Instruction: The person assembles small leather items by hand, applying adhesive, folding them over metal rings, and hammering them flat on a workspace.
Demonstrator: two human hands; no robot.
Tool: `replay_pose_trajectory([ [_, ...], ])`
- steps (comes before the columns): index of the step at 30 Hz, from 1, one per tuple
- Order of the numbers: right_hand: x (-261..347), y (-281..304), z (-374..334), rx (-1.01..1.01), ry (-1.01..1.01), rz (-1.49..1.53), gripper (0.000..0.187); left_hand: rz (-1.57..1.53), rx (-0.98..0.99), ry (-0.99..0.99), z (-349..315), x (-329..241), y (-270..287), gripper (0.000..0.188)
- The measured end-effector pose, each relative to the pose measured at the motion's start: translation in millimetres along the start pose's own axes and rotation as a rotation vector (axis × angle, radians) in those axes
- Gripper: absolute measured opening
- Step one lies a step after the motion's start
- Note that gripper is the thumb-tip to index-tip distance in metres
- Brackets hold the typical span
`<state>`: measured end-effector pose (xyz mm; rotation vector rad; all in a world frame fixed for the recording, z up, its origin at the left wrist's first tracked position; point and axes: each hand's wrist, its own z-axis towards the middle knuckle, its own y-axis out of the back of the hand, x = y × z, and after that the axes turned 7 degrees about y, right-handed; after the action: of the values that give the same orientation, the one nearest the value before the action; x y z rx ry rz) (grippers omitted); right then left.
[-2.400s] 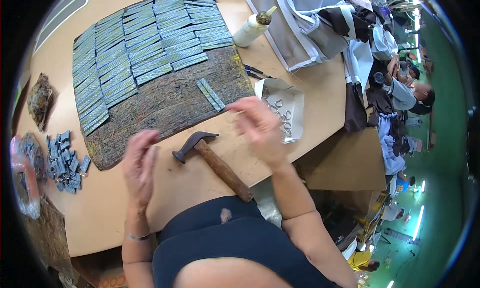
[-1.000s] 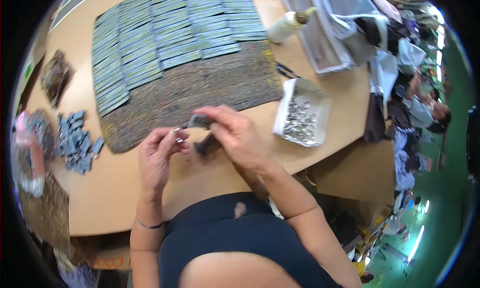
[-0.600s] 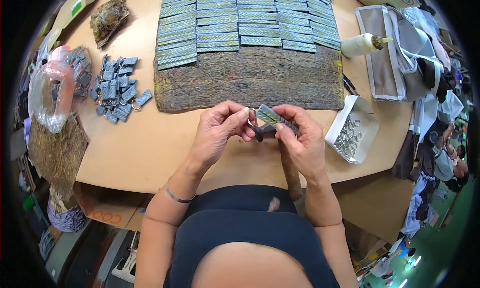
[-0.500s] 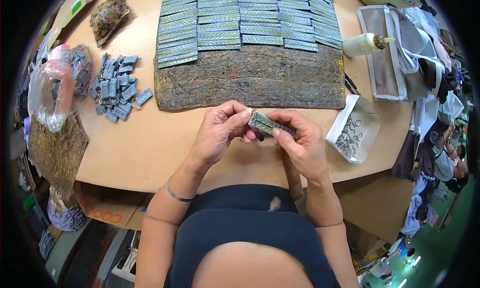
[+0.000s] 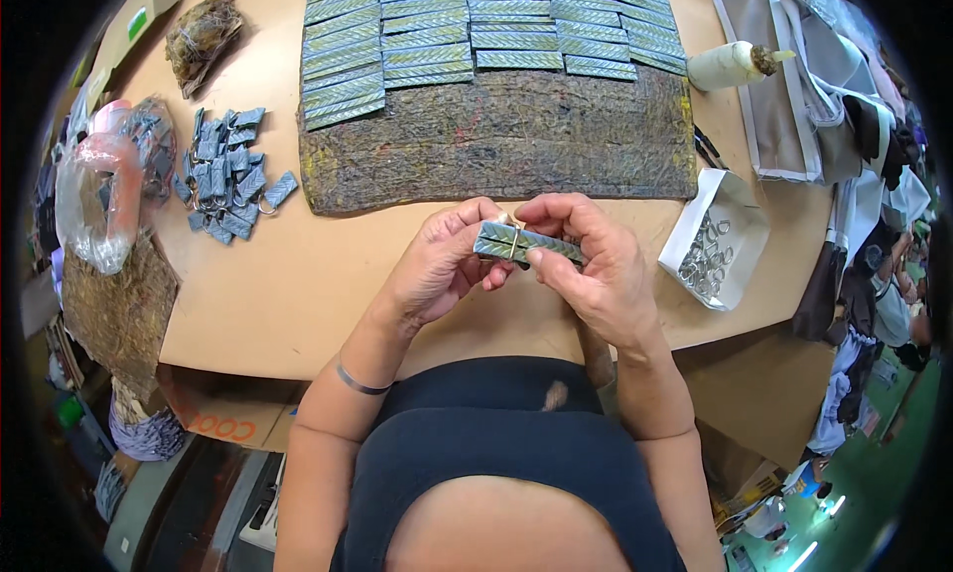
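Observation:
A short blue-green strip (image 5: 493,239) with a ribbed, yellow-tinted face is pinched between my two hands above the table's near part. A thin metal ring (image 5: 514,241) sits around it, crossing its face. My left hand (image 5: 439,264) grips the strip's left end, thumb and fingers closed. At the other end, my right hand (image 5: 596,269) holds it with the thumb on top and the index finger arched over. Just beyond lies a dark, stained mat (image 5: 496,140) bearing rows of similar strips (image 5: 427,54). The strip's underside is hidden by my fingers.
To the right stands a white box (image 5: 681,214) of metal rings (image 5: 710,259), below a glue bottle (image 5: 723,66) and grey fabric pieces (image 5: 774,85). At left are a pile of folded strips with rings (image 5: 226,175), a plastic bag (image 5: 104,205) and a brown lump (image 5: 204,38).
The metal ring now shows across the strip, away from its left end. My right index finger has lifted and shifted left toward the ring. The whole view has shifted slightly.

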<state>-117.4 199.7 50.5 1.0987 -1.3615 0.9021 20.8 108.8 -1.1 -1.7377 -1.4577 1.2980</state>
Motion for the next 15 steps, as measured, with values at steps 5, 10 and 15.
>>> replay_pose_trajectory([
  [5,1,-1,0,0.008,-0.015,0.035,0.028,0.017,-0.022,-0.015,2,5,-1,0.01],
  [10,-5,-1,0,-0.001,0.087,-0.015,0.027,0.062,-0.042,-0.061,3,11,-1,0.01],
  [15,-4,0,0,0.004,0.004,0.011,0.027,0.198,-0.147,-0.118,2,12,-5,0.01],
])
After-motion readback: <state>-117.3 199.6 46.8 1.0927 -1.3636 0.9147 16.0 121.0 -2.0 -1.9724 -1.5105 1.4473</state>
